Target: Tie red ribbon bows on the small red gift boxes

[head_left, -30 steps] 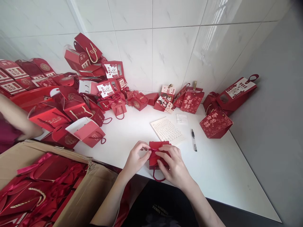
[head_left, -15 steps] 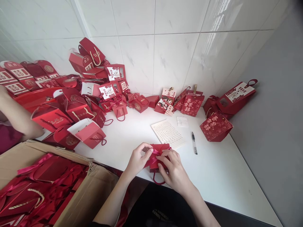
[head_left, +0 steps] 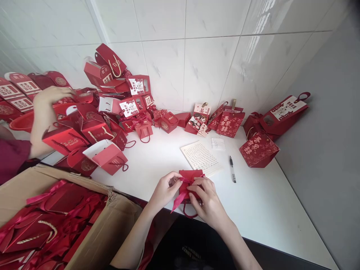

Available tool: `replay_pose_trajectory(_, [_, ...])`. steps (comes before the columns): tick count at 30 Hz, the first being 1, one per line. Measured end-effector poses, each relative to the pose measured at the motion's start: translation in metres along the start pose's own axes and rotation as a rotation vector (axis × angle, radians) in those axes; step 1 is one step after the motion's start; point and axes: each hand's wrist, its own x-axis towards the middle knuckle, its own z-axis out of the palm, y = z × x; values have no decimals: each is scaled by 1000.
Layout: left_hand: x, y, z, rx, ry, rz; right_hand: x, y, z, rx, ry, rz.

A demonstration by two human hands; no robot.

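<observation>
A small red gift box (head_left: 191, 173) with a dark red cord handle sits at the table's front edge, between my hands. Across its top runs a pink ribbon (head_left: 180, 199), one tail hanging down over the left side. My left hand (head_left: 168, 186) pinches the ribbon at the box's upper left. Fingers of my right hand (head_left: 206, 195) are curled over the right side of the box, at the ribbon; its fingertips press near the middle, and what lies beneath them is partly hidden.
Behind the box lie a handwritten notepad (head_left: 201, 155), a paper slip (head_left: 218, 144) and a pen (head_left: 232, 169). Red boxes (head_left: 105, 157) pile up at left, others (head_left: 257, 150) at right. A carton (head_left: 112, 225) of ribboned boxes stands front left. Another person's hand (head_left: 53, 94) reaches over a red basin (head_left: 21, 123).
The pink ribbon's tail now hangs out lower left of the box. At far left, the other person's arm has reached forward to the boxes by the basin. My hands stay nearly in place.
</observation>
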Motion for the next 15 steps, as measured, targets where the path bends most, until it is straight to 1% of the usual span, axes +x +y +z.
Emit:
replay_pose_trajectory(2, [1, 1, -1, -76, -42, -43, -1, 0, 0, -7, 1, 1])
replay_pose_trajectory(6, [1, 2, -3, -229, -174, -187, -1, 0, 0, -16, 9, 1])
replay_pose_trajectory(8, [0, 3, -5, -258, -237, -207, -1, 0, 1, -13, 14, 0])
replay_pose_trajectory(10, [-1, 5, -6, -279, -274, -214, -1, 0, 1, -14, 19, -2])
replay_pose_trajectory(15, [0, 7, -3, -343, -281, -215, -1, 1, 2, -8, 22, -2])
